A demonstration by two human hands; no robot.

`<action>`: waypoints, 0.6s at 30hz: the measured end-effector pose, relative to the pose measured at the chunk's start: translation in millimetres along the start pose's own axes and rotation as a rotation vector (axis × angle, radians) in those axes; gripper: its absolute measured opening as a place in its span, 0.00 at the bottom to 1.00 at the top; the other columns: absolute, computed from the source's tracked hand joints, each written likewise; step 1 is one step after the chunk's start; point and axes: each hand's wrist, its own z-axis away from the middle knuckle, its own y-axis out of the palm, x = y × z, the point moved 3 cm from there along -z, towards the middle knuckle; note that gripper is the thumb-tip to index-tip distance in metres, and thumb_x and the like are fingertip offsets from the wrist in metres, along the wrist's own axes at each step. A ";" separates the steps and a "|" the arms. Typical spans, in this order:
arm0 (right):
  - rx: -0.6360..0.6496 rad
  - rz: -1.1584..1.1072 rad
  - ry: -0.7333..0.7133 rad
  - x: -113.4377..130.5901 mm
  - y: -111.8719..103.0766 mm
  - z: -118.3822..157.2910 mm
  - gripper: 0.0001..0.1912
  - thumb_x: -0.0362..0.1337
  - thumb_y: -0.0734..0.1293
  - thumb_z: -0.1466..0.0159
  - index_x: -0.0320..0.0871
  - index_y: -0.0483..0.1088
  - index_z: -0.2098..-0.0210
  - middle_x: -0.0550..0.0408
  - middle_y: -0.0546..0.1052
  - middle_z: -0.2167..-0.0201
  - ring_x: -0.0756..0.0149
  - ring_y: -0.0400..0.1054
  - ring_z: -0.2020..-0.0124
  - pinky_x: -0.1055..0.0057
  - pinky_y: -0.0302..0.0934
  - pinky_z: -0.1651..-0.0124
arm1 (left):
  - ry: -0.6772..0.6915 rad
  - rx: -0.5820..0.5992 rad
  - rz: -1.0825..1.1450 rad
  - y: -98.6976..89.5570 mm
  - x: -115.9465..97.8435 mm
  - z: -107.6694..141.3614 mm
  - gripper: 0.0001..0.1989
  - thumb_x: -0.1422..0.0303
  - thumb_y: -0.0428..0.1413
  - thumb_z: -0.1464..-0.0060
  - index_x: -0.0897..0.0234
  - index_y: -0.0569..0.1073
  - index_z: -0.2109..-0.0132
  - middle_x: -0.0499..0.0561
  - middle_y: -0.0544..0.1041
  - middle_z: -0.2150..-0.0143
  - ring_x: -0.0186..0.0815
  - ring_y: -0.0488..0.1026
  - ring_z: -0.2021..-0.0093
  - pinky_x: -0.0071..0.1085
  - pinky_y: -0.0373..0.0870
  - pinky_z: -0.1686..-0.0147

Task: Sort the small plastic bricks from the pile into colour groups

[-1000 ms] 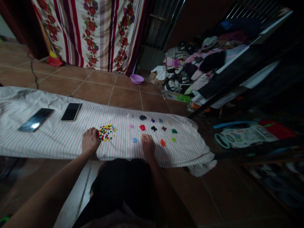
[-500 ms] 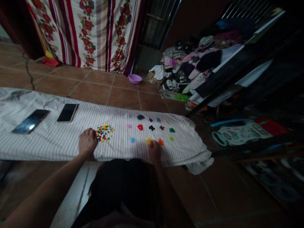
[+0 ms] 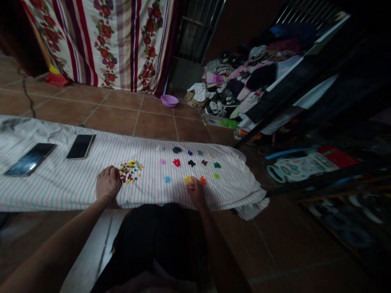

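Note:
On the striped cloth (image 3: 149, 195), my left hand (image 3: 108, 182) rests with its fingers curled at the left edge of a mixed pile of small coloured pieces (image 3: 132, 171). My right hand (image 3: 196, 191) is pinched at the small yellow pile (image 3: 187, 179); whatever is between its fingertips is too small to make out. Just right of it lies an orange pile (image 3: 203, 180). Farther left is a light blue pile (image 3: 167, 179). Behind them sit red (image 3: 176, 162), black (image 3: 191, 163), brown (image 3: 204, 162) and green (image 3: 217, 165) piles.
Two phones lie on the cloth's left part, one dark (image 3: 81, 147) and one reflective (image 3: 30, 159). A purple basin (image 3: 169, 101) stands on the tiled floor beyond. Heaped clothes (image 3: 238, 79) are at the back right, and a dark rack stands at the right.
The view has shifted slightly, moving most things a little left in the picture. My right hand has turned slightly at the yellow pile. My left hand stays beside the mixed pile.

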 end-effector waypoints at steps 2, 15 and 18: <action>0.015 0.029 -0.013 0.0 0.7 -4.5 0.27 0.36 0.65 0.44 0.40 0.66 0.45 0.46 0.72 0.60 0.60 0.68 0.63 0.58 0.68 0.57 | 0.002 -0.002 0.008 0.6 0.7 0.3 0.12 0.70 0.47 0.46 0.63 0.70 0.56 0.59 0.73 0.50 0.47 0.67 0.50 0.43 0.62 0.53; 0.161 0.152 -0.133 16.7 -1.7 -35.5 0.18 0.33 0.66 0.44 0.45 0.74 0.53 0.47 0.73 0.60 0.57 0.67 0.58 0.61 0.65 0.53 | 0.016 -0.018 -0.005 -2.6 -2.0 -1.9 0.10 0.71 0.46 0.44 0.64 0.70 0.57 0.59 0.74 0.54 0.45 0.68 0.53 0.41 0.62 0.55; 0.176 0.121 -0.142 21.0 -2.7 -34.2 0.16 0.33 0.66 0.44 0.46 0.75 0.55 0.49 0.74 0.61 0.58 0.67 0.59 0.61 0.65 0.54 | 0.011 -0.022 0.006 -4.3 -2.8 -2.1 0.10 0.71 0.47 0.45 0.64 0.70 0.58 0.59 0.73 0.54 0.45 0.68 0.53 0.40 0.62 0.55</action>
